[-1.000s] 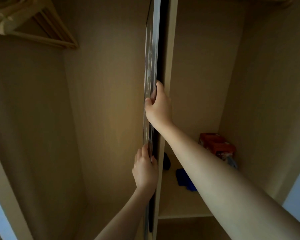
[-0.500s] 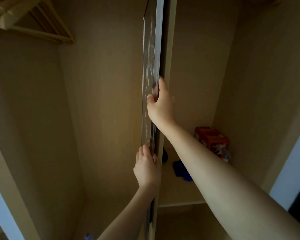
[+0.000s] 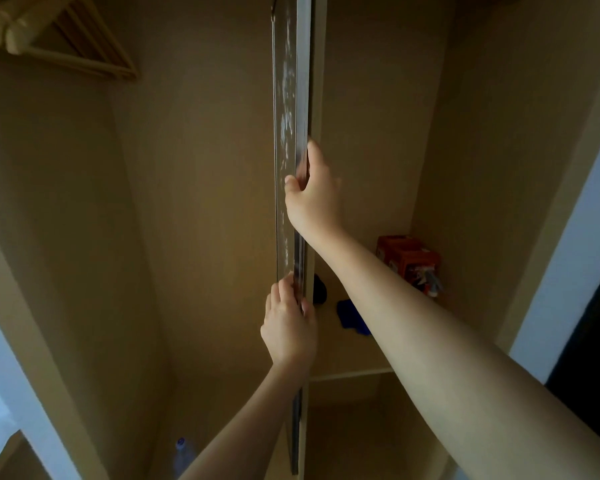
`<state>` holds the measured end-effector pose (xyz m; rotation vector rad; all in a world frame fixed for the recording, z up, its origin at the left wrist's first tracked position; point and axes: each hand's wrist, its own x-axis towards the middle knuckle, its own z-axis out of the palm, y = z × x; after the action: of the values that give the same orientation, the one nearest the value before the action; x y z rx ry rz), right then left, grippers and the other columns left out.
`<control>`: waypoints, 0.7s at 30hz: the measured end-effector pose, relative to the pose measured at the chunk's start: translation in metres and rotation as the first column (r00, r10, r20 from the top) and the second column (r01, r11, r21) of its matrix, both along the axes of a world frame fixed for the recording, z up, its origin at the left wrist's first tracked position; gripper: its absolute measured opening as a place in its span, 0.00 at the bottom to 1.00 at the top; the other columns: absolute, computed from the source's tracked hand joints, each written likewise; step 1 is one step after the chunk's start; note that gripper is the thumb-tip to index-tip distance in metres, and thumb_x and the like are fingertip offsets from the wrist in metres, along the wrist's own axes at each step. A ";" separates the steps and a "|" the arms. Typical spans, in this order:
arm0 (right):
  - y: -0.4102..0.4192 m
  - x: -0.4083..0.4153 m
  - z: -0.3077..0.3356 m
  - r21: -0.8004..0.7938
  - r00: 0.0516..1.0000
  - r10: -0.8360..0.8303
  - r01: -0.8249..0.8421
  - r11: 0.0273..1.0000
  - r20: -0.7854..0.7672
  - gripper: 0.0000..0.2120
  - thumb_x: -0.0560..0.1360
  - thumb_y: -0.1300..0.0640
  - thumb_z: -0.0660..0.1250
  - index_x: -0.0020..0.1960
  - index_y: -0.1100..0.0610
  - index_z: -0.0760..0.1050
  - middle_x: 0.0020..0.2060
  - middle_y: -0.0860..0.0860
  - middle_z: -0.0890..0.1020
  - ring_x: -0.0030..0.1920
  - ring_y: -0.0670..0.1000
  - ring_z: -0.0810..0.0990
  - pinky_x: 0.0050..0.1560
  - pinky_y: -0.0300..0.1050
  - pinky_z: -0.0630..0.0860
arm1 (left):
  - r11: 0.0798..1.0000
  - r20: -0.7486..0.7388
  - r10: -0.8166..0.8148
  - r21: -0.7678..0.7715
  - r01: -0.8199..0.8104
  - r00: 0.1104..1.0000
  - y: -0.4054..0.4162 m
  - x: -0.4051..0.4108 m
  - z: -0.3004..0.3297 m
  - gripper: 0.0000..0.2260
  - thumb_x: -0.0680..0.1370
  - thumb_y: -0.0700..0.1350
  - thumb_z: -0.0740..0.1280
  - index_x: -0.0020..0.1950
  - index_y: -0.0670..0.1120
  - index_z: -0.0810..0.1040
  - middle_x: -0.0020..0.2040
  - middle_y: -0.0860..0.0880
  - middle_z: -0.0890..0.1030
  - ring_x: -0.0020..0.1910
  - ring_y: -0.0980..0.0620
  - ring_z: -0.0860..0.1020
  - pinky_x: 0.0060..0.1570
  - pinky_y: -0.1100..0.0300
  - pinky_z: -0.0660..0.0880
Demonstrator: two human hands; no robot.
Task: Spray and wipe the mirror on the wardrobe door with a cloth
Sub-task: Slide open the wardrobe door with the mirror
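Observation:
The mirrored wardrobe door (image 3: 302, 81) stands edge-on in front of me, and only a thin sliver of its mirror (image 3: 286, 98) shows, streaked with white smears. My right hand (image 3: 314, 199) grips the door's edge at mid height, thumb on the right side and fingers curled round to the mirror side. Lower down, my left hand (image 3: 289, 327) grips the same edge. A blue cloth (image 3: 352, 315) lies on the shelf to the right, partly behind my right forearm. A clear bottle with a blue cap (image 3: 183, 455) stands on the wardrobe floor at the lower left.
Wooden hangers (image 3: 66, 43) hang at the upper left. On the right shelf (image 3: 354, 372) sit a red box (image 3: 407, 261) and a dark object (image 3: 319, 289) behind the door edge. Wardrobe walls close in on both sides; a white door frame (image 3: 565, 244) rises at the right.
The door has turned a little, so more of the smeared mirror sliver shows. Both hands keep their hold on its edge. The view has dropped slightly, bringing the bottle on the floor into sight.

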<state>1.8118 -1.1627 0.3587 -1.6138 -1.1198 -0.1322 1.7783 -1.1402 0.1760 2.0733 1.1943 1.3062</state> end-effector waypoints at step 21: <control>-0.079 -0.015 0.001 -0.015 0.995 0.098 -0.097 0.995 0.026 0.28 0.81 0.60 0.61 0.78 0.53 0.56 0.65 0.53 0.76 0.62 0.54 0.72 0.56 0.37 0.61 | 0.993 0.019 0.118 -0.004 -0.118 0.993 -0.086 -0.020 0.001 0.20 0.78 0.41 0.65 0.70 0.46 0.69 0.62 0.52 0.76 0.61 0.52 0.75 0.47 0.62 0.69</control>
<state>1.7971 -1.2419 0.3593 -1.5703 -1.2199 -0.0823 1.7586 -1.2262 0.1773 2.0102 1.3272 1.3737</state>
